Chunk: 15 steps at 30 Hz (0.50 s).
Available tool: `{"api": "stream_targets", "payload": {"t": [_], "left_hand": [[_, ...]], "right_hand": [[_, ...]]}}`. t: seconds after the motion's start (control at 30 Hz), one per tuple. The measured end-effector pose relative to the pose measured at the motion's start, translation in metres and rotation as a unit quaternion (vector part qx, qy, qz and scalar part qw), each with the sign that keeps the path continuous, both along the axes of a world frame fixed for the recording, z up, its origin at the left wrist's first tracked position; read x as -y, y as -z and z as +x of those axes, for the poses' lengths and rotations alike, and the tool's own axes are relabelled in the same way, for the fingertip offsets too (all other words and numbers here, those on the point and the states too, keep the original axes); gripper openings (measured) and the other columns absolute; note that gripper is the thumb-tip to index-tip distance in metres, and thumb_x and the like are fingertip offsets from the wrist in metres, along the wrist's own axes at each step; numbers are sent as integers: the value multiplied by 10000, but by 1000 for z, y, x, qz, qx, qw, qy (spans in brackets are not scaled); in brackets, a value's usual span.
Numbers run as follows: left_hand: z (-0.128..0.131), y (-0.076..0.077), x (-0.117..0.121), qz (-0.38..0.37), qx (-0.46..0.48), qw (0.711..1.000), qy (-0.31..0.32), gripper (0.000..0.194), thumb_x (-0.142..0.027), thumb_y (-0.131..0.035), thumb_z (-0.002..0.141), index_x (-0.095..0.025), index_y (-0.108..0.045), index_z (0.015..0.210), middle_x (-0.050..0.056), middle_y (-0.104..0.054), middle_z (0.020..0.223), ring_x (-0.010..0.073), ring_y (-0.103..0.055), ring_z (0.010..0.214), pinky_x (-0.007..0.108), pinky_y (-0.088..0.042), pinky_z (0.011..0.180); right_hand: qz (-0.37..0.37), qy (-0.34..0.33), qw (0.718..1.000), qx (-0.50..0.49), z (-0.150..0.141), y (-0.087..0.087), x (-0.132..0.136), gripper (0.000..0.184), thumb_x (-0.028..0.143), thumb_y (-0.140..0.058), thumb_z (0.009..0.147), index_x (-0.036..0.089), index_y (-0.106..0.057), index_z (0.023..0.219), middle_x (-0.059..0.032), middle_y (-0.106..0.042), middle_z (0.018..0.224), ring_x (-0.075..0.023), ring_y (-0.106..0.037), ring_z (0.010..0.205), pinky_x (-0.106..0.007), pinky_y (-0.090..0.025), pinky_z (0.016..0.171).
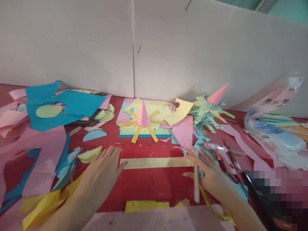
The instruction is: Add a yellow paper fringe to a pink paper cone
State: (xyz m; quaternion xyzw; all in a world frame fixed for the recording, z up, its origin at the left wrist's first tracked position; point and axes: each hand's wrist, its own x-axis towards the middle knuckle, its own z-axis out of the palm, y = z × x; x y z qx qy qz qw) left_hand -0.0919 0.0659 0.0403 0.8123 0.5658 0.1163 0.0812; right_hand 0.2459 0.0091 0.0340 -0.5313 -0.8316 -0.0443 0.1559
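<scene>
A pale yellow paper strip [156,163] lies straight across the red table before me. My left hand [106,162] rests by its left end, fingers flat and the thumb touching or almost touching it. At the strip's right end is my right hand [204,163], fingers stretched, with a thin pale wooden stick [196,187] tucked between them; its kind is unclear. Something metallic and shiny shows beside that palm, mostly hidden. Beyond the strip stands a pink paper cone [143,115] with yellow strips [137,134] spreading from its base.
A second cone [218,94] with green fringes stands back right. Left are blue paper [89,102] and pink cut sheets [48,144]. A pink glue gun [225,157], a plastic bag [276,128] and a black object [260,195] lie right. A white wall [168,57] rises behind.
</scene>
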Motion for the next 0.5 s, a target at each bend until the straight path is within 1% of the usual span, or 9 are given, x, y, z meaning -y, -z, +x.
{"api": "stream_targets", "payload": {"t": [0.03, 0.07, 0.1, 0.17, 0.2, 0.23, 0.33, 0.4, 0.5], "left_hand": [[6, 1, 6, 62, -32, 998, 7, 287, -259, -366, 842, -137, -549, 1026, 121, -629, 963, 244, -590, 871, 390, -440, 779], [13, 2, 14, 113, -48, 992, 24, 303, -258, -356, 857, -134, -545, 1058, 125, -635, 986, 244, -593, 879, 390, -445, 782], [23, 4, 22, 165, -47, 983, 58, 311, -237, -334, 869, -129, -550, 1065, 128, -642, 1010, 238, -598, 895, 373, -453, 775], [43, 10, 40, 204, -47, 967, 148, 329, -188, -313, 880, -125, -550, 1099, 117, -623, 1117, 219, -588, 973, 353, -440, 830], [53, 13, 47, 204, -47, 958, 194, 334, -210, -329, 887, -130, -544, 1130, 109, -596, 1183, 211, -564, 1037, 341, -423, 870], [63, 17, 54, 204, -49, 952, 224, 342, -246, -351, 891, -132, -543, 1150, 101, -578, 1220, 208, -536, 1091, 335, -399, 909], [80, 27, 62, 192, -71, 945, 254, 370, -302, -374, 891, -115, -575, 1139, 102, -571, 1236, 224, -478, 1175, 346, -344, 971], [84, 31, 62, 186, -80, 945, 259, 382, -312, -365, 896, -115, -593, 1130, 98, -576, 1233, 227, -474, 1181, 351, -332, 978], [84, 36, 60, 167, -85, 950, 250, 406, -335, -341, 907, -129, -586, 1157, 90, -576, 1237, 215, -494, 1158, 350, -353, 947]], "right_hand": [[-4, 5, 1000, -13, -4, -3, 2, 373, 297, -579, 816, 226, -521, 1177, -69, -531, 1288, -257, -430, 1238, -479, -351, 1034], [-9, 9, 999, -29, -10, -5, 5, 347, 269, -544, 838, 227, -517, 1182, -71, -538, 1281, -248, -432, 1238, -469, -366, 1026], [-19, 11, 999, -43, -16, -8, 6, 336, 241, -507, 859, 228, -509, 1194, -73, -533, 1287, -239, -427, 1243, -456, -378, 1021], [-40, 14, 997, -66, -32, -10, 8, 364, 205, -460, 879, 223, -479, 1242, -76, -518, 1301, -228, -409, 1257, -430, -400, 1011], [-52, -1, 996, -71, -40, -10, 8, 397, 186, -450, 880, 216, -454, 1275, -81, -524, 1295, -225, -414, 1254, -414, -418, 999], [-61, -20, 995, -79, -47, -9, 8, 427, 162, -437, 881, 213, -429, 1305, -81, -538, 1280, -219, -429, 1243, -400, -433, 988], [-101, -50, 985, -130, -61, 0, 7, 480, 135, -422, 881, 224, -387, 1351, -66, -542, 1276, -207, -466, 1213, -370, -456, 974], [-142, -42, 975, -167, -64, 8, 7, 490, 129, -407, 885, 253, -381, 1358, -49, -493, 1324, -199, -449, 1227, -361, -444, 986], [-200, -21, 958, -205, -64, 15, 9, 484, 147, -380, 901, 301, -371, 1359, -11, -437, 1369, -190, -399, 1263, -350, -432, 998]]}}
